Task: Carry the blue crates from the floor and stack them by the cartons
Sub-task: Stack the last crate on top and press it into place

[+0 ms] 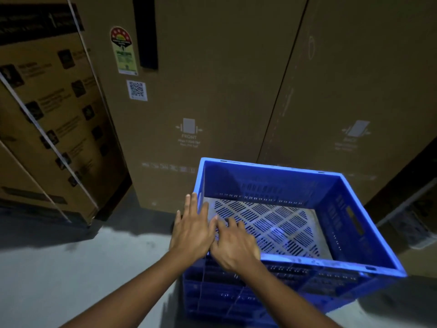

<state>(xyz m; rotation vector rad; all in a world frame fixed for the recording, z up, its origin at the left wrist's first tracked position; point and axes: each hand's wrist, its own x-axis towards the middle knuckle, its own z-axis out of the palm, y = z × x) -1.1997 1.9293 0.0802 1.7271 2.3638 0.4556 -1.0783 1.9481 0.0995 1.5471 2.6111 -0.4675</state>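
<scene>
Both hands are at the near left corner of the top blue crate (295, 223), and neither has a grip on anything: the left hand (192, 229) lies flat with fingers spread wide over the corner of the rim, and the right hand (233, 245) sits just beside it, touching it at the thumb side, fingers loosely curled and reaching over the near rim into the crate. Whether the palms press on the plastic or hover just above it I cannot tell from here. Beyond the fingertips is the crate's pale slotted bottom, with nothing lying on it. The crate stands on a stack of more blue crates (236, 294), whose slotted walls show directly beneath the two wrists; how many are in the stack I cannot tell. The stack stands on the grey floor (71, 268), which spreads out to the left of and below the forearms. Straight ahead of the hands, just past the crate's far rim, rise two tall brown cartons (212, 102), the nearer one printed FRONT and carrying a coloured rating sticker (123, 49) and a QR label (137, 89). Farther left of the hands a printed carton (52, 119) bound with pale straps stands tilted in view.
</scene>
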